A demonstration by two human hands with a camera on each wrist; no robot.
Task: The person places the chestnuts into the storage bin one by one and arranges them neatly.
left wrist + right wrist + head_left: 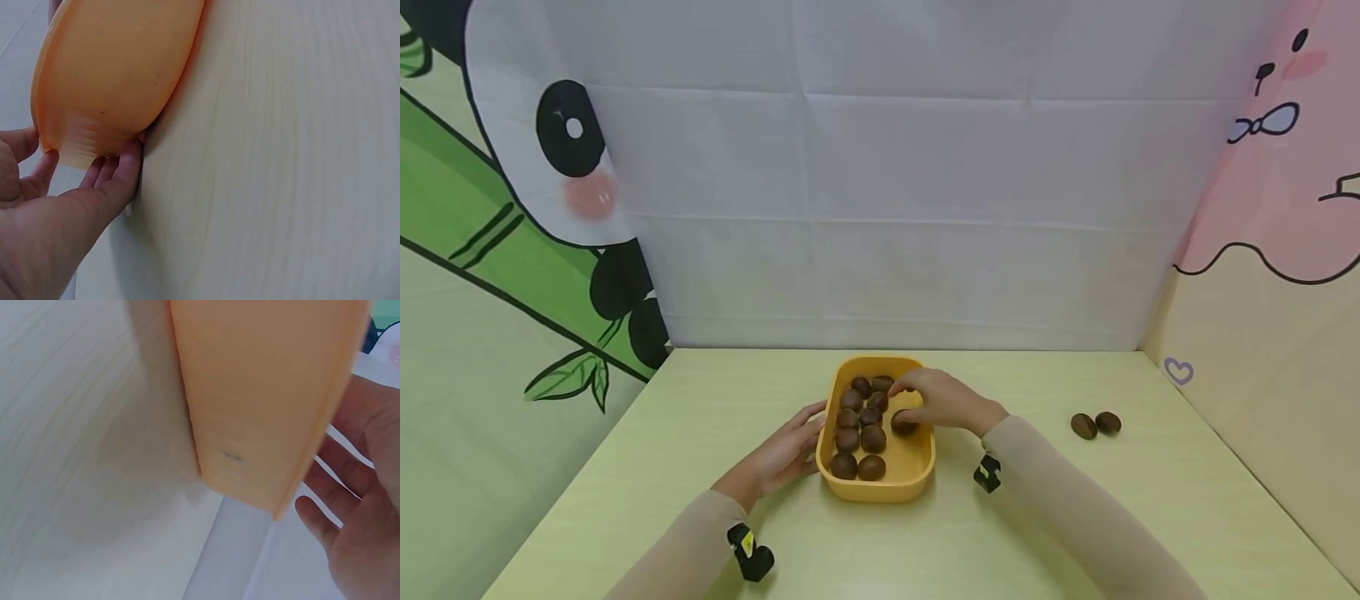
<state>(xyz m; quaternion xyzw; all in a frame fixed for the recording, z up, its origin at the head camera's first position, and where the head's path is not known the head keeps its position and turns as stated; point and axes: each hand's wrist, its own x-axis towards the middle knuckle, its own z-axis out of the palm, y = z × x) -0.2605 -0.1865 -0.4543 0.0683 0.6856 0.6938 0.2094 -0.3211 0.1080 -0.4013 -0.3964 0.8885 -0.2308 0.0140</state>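
Note:
A yellow-orange tray (876, 492) with raised walls stands on the table and holds several brown chestnuts (872, 437), mostly along its left side. My left hand (786, 454) rests against the tray's left outer wall. In the left wrist view its fingertips (128, 153) press low on that wall, and another touches near the rim. My right hand (951, 402) reaches over the right rim, thumb and forefinger spread apart. Its thumb overlaps a single chestnut (904, 425) at the tray's right, while its forefinger lies close to the group. The right wrist view hides its fingertips behind the tray wall.
Two more chestnuts (1096, 425) lie side by side on the pale wooden table (1015, 533), to the right of my right forearm. Behind the table hangs a white cloth (910, 208), with cartoon-printed panels on both sides. Each sleeve carries a small black wrist device (988, 473).

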